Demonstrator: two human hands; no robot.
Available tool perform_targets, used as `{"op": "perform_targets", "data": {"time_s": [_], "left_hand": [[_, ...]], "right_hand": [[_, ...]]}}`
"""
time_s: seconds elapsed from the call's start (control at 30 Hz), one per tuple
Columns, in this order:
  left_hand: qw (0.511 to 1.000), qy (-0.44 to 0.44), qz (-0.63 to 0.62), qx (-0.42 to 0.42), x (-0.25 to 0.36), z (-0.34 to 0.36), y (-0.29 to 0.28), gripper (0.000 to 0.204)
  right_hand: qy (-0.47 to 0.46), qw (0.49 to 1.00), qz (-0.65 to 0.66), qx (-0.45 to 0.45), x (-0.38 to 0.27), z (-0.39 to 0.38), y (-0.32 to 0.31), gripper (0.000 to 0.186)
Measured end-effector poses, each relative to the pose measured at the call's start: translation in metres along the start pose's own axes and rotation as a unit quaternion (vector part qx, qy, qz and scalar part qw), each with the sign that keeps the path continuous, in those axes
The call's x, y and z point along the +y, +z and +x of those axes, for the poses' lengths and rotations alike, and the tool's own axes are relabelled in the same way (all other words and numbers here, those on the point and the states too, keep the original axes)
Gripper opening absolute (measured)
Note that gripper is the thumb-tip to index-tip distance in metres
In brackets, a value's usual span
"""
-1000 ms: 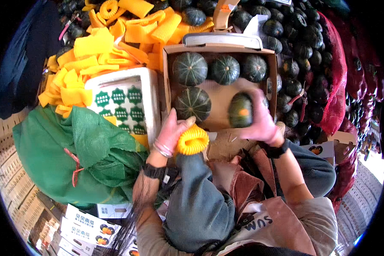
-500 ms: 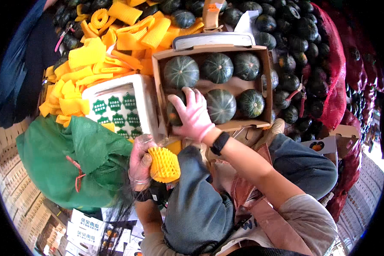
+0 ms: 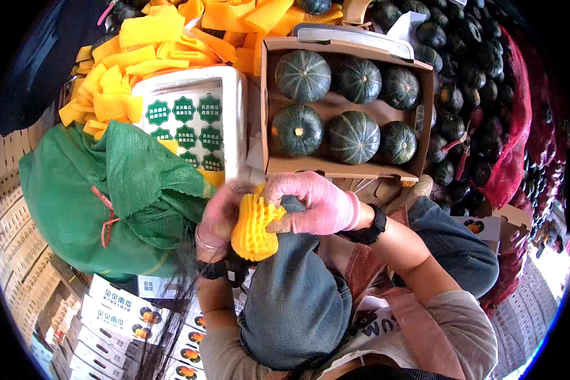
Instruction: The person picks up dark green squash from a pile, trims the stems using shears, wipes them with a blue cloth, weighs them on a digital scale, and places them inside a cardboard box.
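Over my left knee, my left hand [image 3: 221, 218] grips a yellow foam net sleeve [image 3: 254, 237] from its left side. My right hand [image 3: 316, 202], in a pink glove, pinches the same sleeve at its upper right, thumb on the near side. Whether anything is inside the sleeve cannot be made out. Just beyond my hands sits an open cardboard box [image 3: 342, 168] with dark green pumpkins in two rows of three. The near-left pumpkin [image 3: 297, 130] lies closest to my hands, its stem end facing up.
Left of the box stands a white foam tray [image 3: 234, 120] with green star-edged stickers. Yellow foam sleeves [image 3: 152, 31] heap behind it. A green mesh sack [image 3: 101, 209] bulges at my left. Loose pumpkins [image 3: 453, 98] and a red net bag [image 3: 519, 126] fill the right.
My right hand has let go of the near-left pumpkin in the box and come back to the foam net sleeve. The left hand keeps hold of the sleeve. The whole view has shifted.
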State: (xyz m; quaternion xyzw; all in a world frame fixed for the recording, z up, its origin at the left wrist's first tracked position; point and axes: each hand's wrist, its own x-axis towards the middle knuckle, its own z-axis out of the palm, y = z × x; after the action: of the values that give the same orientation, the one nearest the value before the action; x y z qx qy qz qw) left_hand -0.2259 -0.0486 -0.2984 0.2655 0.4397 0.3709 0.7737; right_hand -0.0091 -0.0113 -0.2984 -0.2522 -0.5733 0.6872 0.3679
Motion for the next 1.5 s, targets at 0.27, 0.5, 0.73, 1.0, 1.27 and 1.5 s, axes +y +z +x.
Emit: {"op": "perform_targets", "data": {"time_s": [0.27, 0.5, 0.73, 1.0, 1.27, 1.5], "left_hand": [[0.998, 0.012, 0.008, 0.055, 0.017, 0.006, 0.013, 0.058], [0.901, -0.036, 0.359, -0.240, 0.042, 0.124, 0.029, 0.021], [0.731, 0.207, 0.642, 0.102, 0.028, 0.243, 0.065, 0.025], [0.729, 0.176, 0.659, 0.056, 0.021, 0.255, 0.060, 0.025], [0.812, 0.293, 0.505, 0.010, -0.008, 0.131, 0.109, 0.016], [0.849, 0.304, 0.432, 0.000, -0.043, 0.157, 0.103, 0.015]], "right_hand": [[0.177, 0.923, 0.306, -0.156, 0.005, -0.029, -0.004, 0.041], [0.145, 0.879, 0.296, 0.344, -0.005, -0.051, -0.083, 0.033], [0.203, 0.867, 0.244, 0.383, 0.063, 0.030, -0.098, 0.025], [0.144, 0.860, 0.231, 0.432, 0.090, 0.040, -0.091, 0.027], [0.126, 0.900, -0.230, 0.348, 0.007, -0.088, -0.086, 0.026], [0.052, 0.885, -0.204, 0.415, 0.032, -0.090, -0.110, 0.017]]}}
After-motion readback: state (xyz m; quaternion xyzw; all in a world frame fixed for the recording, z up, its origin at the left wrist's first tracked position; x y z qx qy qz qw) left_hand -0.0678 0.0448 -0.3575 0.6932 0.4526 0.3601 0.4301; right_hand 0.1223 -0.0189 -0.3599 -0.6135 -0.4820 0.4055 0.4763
